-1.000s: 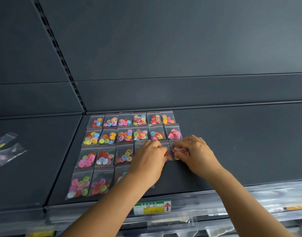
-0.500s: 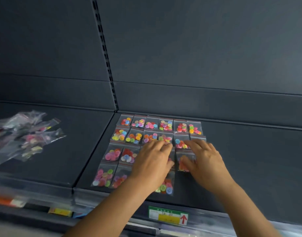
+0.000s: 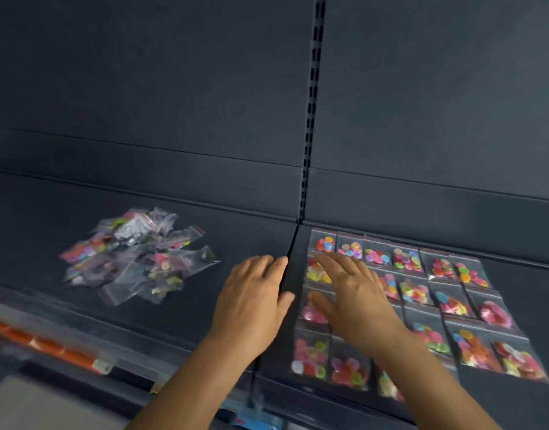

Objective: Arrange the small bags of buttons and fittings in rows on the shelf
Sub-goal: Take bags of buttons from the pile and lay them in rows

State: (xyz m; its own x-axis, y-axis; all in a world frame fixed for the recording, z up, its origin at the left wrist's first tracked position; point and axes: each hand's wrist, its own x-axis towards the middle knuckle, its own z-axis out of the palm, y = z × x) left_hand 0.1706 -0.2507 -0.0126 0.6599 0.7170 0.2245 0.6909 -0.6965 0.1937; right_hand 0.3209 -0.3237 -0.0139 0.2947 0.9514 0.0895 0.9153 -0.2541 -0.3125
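On the dark grey metal shelf (image 3: pixel 242 243), the small clear plastic bags of coloured buttons (image 3: pixel 422 293) lay flat in rows on the right panel, edge to edge, with six bags across the back row. A loose heap of clear bags with mixed buttons and fittings (image 3: pixel 133 259) lay on the left panel, well apart from the rows, the bags overlapping and tilted in many directions.

The left hand (image 3: pixel 253 302) was over the left panel, just beside the seam between the two panels, between the heap and the rows. Its fingers were nearly straight and together, pointing to the back wall, and it held nothing. The right hand (image 3: pixel 353 296) was spread flat over the left columns of the rows, palm down, fingers extended and slightly apart, thumb out to the left. It gripped no bag; whether it pressed the bags under it or was only above them could not be told, because the picture was blurred.

A black slotted upright (image 3: pixel 312 103) ran down the back wall to the seam. At the lower left, an orange strip (image 3: pixel 46 346) lay along the edge of the shelf.
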